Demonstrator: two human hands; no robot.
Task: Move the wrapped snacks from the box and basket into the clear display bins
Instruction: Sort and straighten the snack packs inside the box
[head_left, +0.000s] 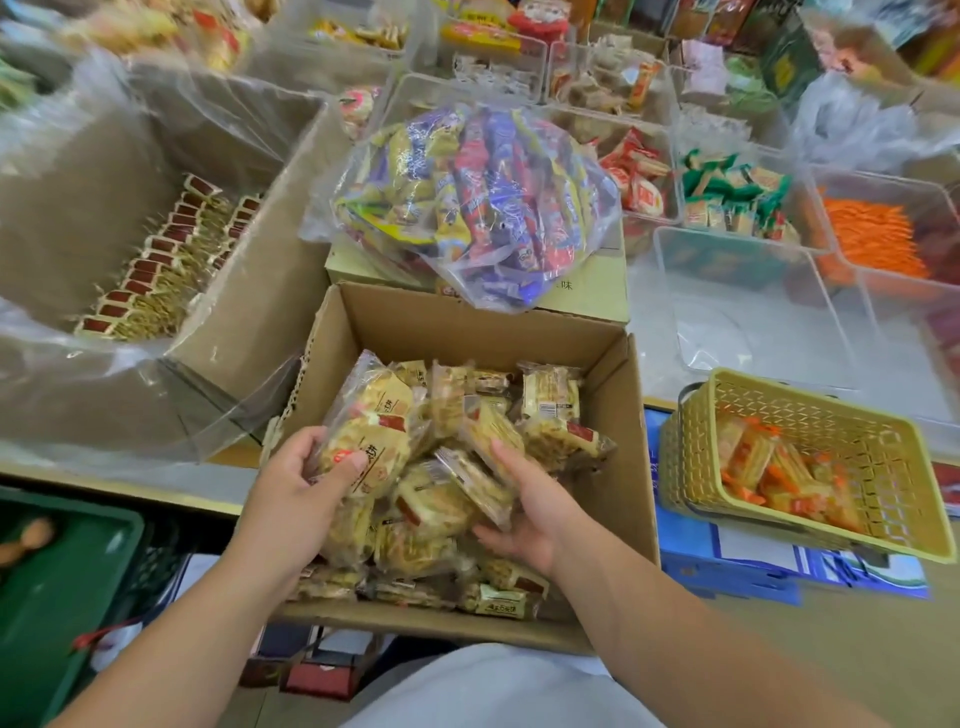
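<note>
An open cardboard box (467, 322) in front of me holds a heap of clear-wrapped yellow snacks (550, 400). My left hand (296, 488) grips a stack of these packs at the heap's left side, thumb on top. My right hand (524, 499) lies among the packs in the middle, fingers curled under one wrapped snack (475, 483). To the right, a tan plastic basket (857, 452) holds orange-wrapped snacks (769, 467). An empty-looking clear display bin (748, 301) stands behind the basket.
A big plastic-lined carton (249, 291) with rows of red-and-gold packs stands at the left. A clear bag of mixed colourful snacks (478, 202) lies on a closed box behind mine. Filled clear bins (737, 192) line the back right. A green crate (62, 587) sits low left.
</note>
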